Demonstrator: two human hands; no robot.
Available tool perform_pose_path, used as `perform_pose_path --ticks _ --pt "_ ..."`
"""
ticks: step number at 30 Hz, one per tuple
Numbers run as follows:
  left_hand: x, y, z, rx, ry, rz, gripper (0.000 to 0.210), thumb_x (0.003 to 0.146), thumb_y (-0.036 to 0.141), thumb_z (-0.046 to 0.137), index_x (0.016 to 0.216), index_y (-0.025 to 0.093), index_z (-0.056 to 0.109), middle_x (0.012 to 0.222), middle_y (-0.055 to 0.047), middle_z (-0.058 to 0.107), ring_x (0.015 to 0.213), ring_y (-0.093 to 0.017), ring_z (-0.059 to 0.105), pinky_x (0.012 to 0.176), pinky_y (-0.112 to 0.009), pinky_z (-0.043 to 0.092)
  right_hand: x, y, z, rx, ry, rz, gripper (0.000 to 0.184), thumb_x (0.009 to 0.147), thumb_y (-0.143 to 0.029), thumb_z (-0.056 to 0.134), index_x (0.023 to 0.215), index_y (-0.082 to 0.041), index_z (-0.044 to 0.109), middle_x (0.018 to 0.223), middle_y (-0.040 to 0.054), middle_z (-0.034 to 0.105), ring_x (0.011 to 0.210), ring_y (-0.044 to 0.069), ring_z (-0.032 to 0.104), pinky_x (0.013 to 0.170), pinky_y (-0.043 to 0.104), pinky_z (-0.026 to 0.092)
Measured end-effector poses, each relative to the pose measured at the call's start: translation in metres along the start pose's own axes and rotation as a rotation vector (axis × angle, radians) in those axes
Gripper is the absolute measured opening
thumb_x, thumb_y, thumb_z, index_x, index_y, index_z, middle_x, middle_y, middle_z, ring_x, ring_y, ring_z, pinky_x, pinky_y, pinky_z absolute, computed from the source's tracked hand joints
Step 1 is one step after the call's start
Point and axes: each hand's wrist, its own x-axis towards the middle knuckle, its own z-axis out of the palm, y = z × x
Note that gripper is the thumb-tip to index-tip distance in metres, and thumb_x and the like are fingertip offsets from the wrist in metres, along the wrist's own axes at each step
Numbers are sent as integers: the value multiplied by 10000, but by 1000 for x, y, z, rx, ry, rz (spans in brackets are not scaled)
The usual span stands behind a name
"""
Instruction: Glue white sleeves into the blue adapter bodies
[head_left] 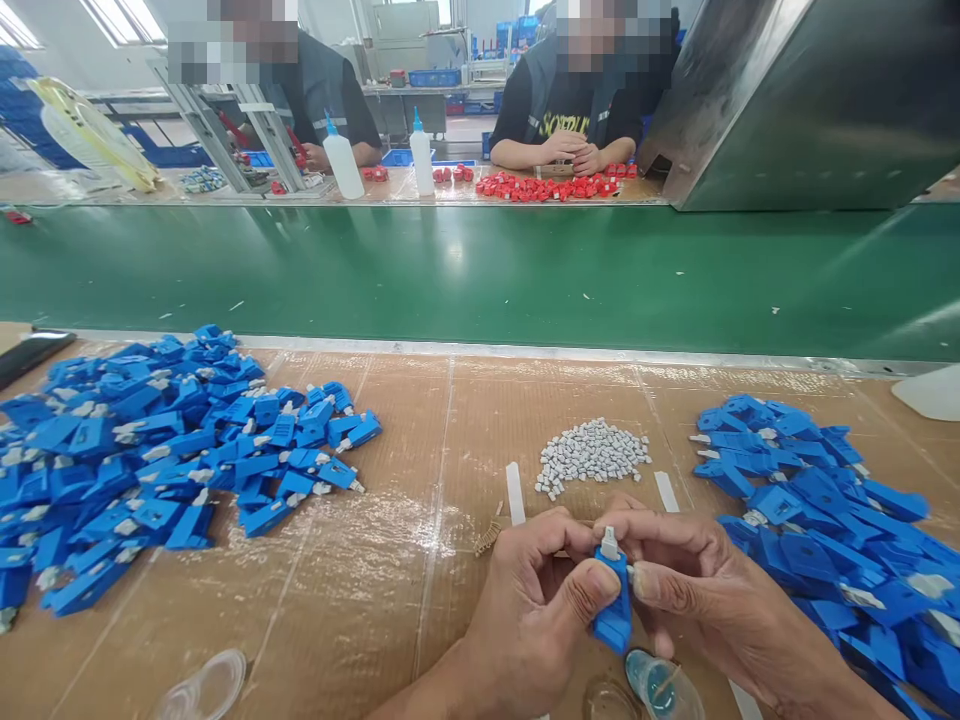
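Note:
Close to the front edge, my left hand grips a small blue plastic part with a pale grey tip pointing up. Its thumb presses on the blue face. My right hand is closed around the other side of the same part, index finger by the tip and thumb against the side edge. A tiny pale bit shows at that thumb; what it is I cannot make out. Beyond my hands lies a heap of small grey pieces. Below them stands a clear cup with blue-green contents.
Blue parts with pale tips form a large pile on the left and another on the right. A clear lid lies front left. Past the green conveyor belt are red parts, two bottles and two people.

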Motion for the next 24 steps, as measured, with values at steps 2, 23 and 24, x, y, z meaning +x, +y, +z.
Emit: perform_pose_path --ticks 2,23,24 --pt "0 0 -1 31 6 7 470 1017 569 765 815 157 661 790 4 532 719 -108 484 675 -241 408 3 0 4 1 -5 6 213 904 -431 964 1019 -256 927 855 -24 596 558 48 630 489 114 558" --pt "-26 171 -144 1954 914 -167 439 1099 423 473 1296 112 713 1113 -166 699 1174 -502 704 947 -693 600 -14 -84 -111 -1725 555 -21 222 899 -195 769 1007 -306 928 1096 98 839 880 328 790 667 374 483" --pt "-30 160 -129 1914 958 -18 421 1084 398 517 1303 95 710 1142 -197 706 1202 -495 693 986 -674 594 -14 -80 -111 -1723 542 -13 231 892 -175 765 987 -304 931 1098 109 850 913 352 805 696 399 506"
